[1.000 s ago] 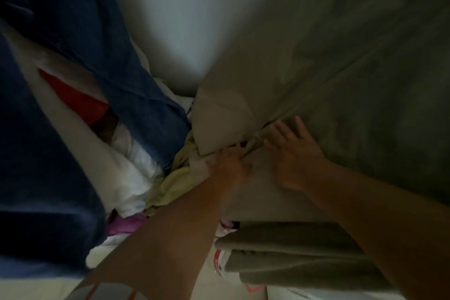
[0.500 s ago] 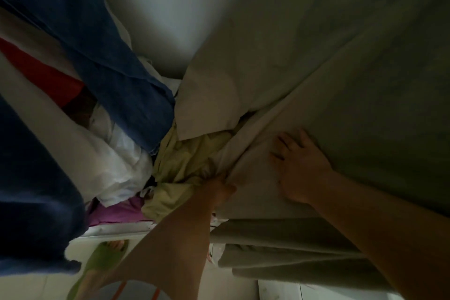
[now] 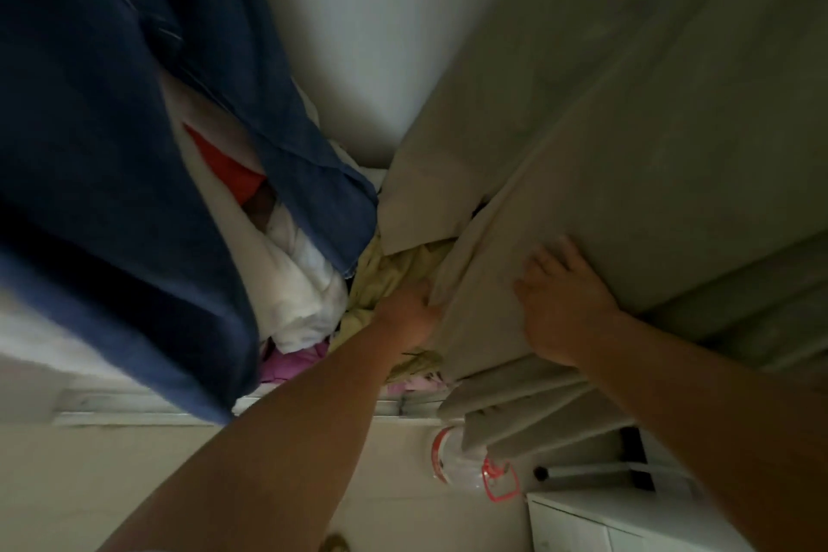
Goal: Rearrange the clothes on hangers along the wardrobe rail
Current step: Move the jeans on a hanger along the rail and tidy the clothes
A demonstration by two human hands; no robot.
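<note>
— Looking down past both bare forearms into the wardrobe. Left hand (image 3: pixel 410 314)?

— Closed around the edge fold of the large beige hanging cloth garment (image 3: pixel 582 139), fingers curled in and hidden behind the fabric, knuckles up. Pinching that hem just beside the crumpled pale-yellow cloth (image 3: pixel 390 269).

— And the right hand (image 3: pixel 560 305)?

— Flat and open, fingers (image 3: pixel 535 267) spread a little, palm pressed against the face of the same beige garment. Holding nothing, only resting on the fabric, to the right of the left hand and apart from it.

— Where does the beige garment hang?

— Fills the right half of the view, draped from above down to a stack of folds (image 3: pixel 528 408) below the right wrist. Rail and hanger out of sight, so cannot tell how it is hung.

— What else among the clothes?

— Dark blue denim-like hanging garment (image 3: pixel 134 148) across the left side, lower corner touching the beige one near the middle. White cloth with a red patch (image 3: pixel 224 166) tucked behind the blue. Bunched white fabric (image 3: pixel 300 282) beside the yellow cloth, pink fabric (image 3: pixel 286 365) below it. White back wall (image 3: pixel 372 36) between the two hanging pieces.

— Below the wardrobe?

— Clear plastic bag with red print (image 3: pixel 466 457) and a white cabinet corner (image 3: pixel 605 520) at lower right.
</note>
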